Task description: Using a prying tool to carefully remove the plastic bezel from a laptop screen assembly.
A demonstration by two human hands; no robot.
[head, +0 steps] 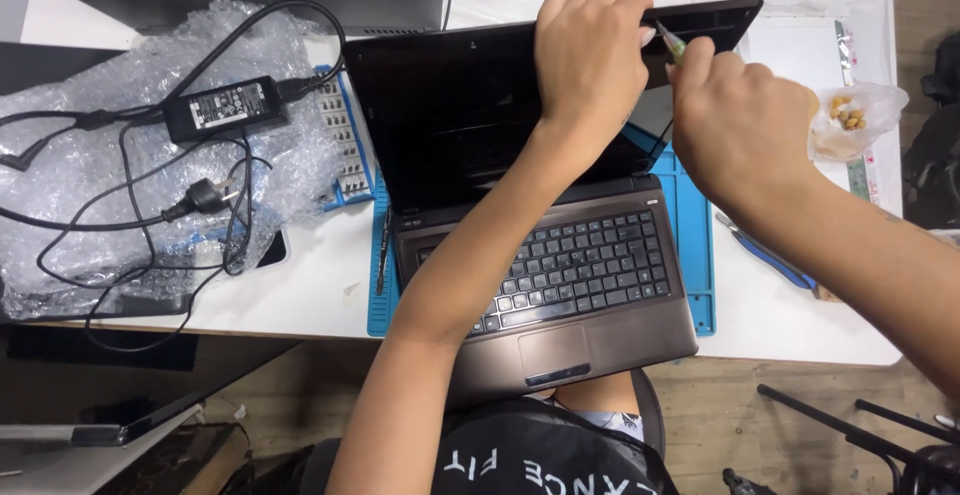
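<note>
Head view: my left hand (590,60) clamped over laptop lid (470,105) top edge, upper centre. Right hand (740,125) pinching green-tipped tool (672,45) at lid's corner. Risk, I judge: tip slips, scratches screen; lid flexes under grip.

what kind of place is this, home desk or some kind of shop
Most likely an electronics repair bench. An open laptop sits on a blue work mat, the right hand works a thin tool at the screen's top edge while the left hand steadies it, and a power adapter lies on bubble wrap.
</note>
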